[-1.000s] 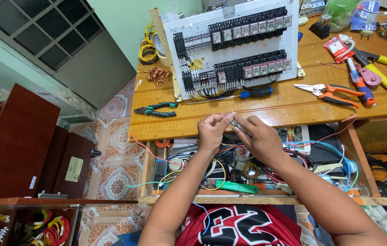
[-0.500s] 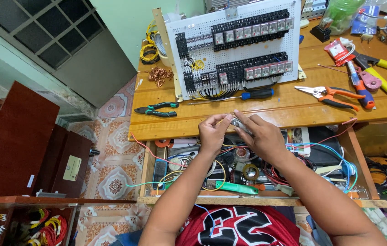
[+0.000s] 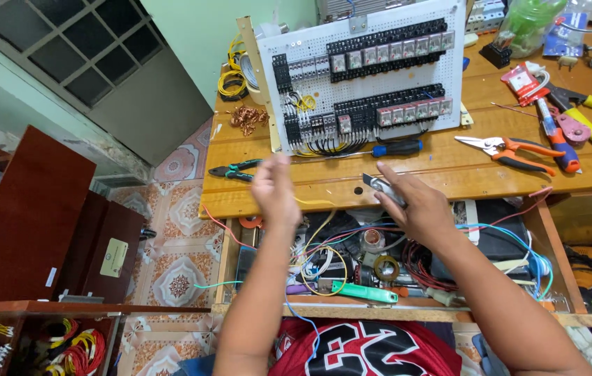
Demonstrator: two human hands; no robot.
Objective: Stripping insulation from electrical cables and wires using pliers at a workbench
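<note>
Hands are seen over the front edge of a wooden workbench [image 3: 407, 174]. Right hand [image 3: 414, 202] is closed around a small grey utility knife [image 3: 381, 186], pinched between thumb and fingers, its tip pointing left above the bench edge. Left hand [image 3: 275, 191] is motion-blurred, held apart from the right, left of it; a thin yellow wire [image 3: 313, 202] runs from it toward the right, and the fingers appear loosely curled, but whether the wire is actually gripped cannot be told from the blur. Green-handled pliers [image 3: 233, 169] are lying on the bench just behind the left hand. A white perforated panel [image 3: 365, 69] loaded with rows of black relays and terminals is propped at the back of the bench. A blue-handled screwdriver [image 3: 393, 147] is laid just in front of the panel. Orange-handled snips [image 3: 512, 147] are placed to the right, well apart from the hands. An open drawer [image 3: 533, 230] below the bench edge is filled with tangled coloured wires, tape rolls and a green-handled tool [image 3: 365, 291]. Copper wire scraps [image 3: 245, 116] are piled at the bench's left rear.
</note>
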